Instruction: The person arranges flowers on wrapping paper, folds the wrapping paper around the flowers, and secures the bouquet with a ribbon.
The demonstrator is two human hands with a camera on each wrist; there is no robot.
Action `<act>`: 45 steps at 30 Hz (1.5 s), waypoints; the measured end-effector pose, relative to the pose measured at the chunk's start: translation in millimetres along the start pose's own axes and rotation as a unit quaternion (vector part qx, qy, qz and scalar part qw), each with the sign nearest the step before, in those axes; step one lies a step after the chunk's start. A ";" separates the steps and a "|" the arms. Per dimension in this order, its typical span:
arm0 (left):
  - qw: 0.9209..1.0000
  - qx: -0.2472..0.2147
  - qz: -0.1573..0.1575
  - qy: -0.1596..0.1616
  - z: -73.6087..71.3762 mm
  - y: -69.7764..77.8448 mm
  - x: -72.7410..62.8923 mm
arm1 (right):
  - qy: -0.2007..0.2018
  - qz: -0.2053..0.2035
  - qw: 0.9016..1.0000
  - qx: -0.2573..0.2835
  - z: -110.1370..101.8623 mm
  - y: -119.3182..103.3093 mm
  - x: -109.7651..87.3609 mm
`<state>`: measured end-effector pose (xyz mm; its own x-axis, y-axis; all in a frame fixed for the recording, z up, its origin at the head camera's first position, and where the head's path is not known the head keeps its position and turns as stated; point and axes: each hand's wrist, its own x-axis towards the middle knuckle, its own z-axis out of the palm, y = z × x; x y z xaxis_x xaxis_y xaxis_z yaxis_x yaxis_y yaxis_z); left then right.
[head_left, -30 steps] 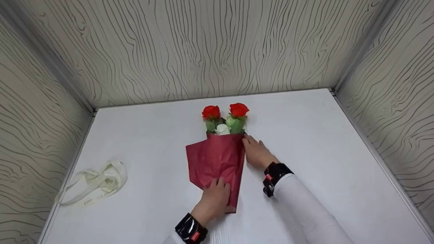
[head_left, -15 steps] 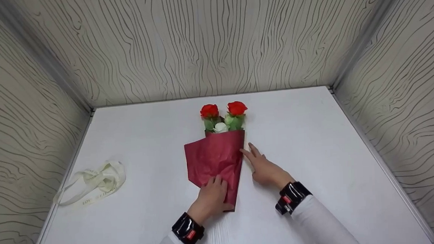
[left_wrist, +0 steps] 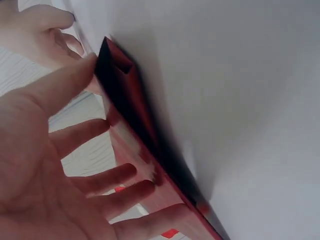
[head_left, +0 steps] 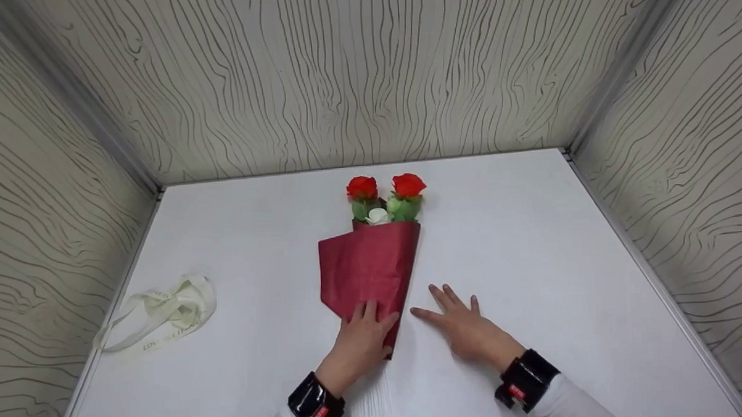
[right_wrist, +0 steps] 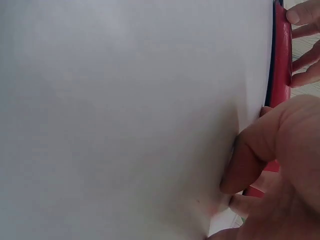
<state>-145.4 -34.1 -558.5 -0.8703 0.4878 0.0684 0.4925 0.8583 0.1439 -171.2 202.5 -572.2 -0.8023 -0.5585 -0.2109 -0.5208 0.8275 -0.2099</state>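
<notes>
Smooth white tabletop (right_wrist: 125, 110): fills left and centre.
Dark-edged red paper strip (right_wrist: 283, 45): upper right.
Your bare left hand (right_wrist: 311, 59): right edge, fingertips touching the strip.
Your bare right hand (right_wrist: 295, 185): lower right, fingers near the tabletop.

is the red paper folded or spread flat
Folded: the paper lies in layers, seen at its edge in the left wrist view, with flowers poking out the top.

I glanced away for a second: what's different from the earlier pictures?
The right hand has left the upper right edge of the wrapping paper and moved toward the near side, now apart from it. The paper's lower end has shifted slightly left. The left hand still rests on the paper's lower part; the red roses and ribbon stayed put.
</notes>
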 end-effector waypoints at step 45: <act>0.994 0.057 -0.067 -0.069 2.1 -36.2 75.8 | 0.024 0.039 0.991 0.127 -7.6 3.1 4.9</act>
<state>-229.1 -27.8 -560.6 -0.9221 0.3784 -0.0803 0.3774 0.9256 0.0285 -179.0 202.8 -566.6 -0.8530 -0.4856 -0.1912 -0.3723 0.8230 -0.4290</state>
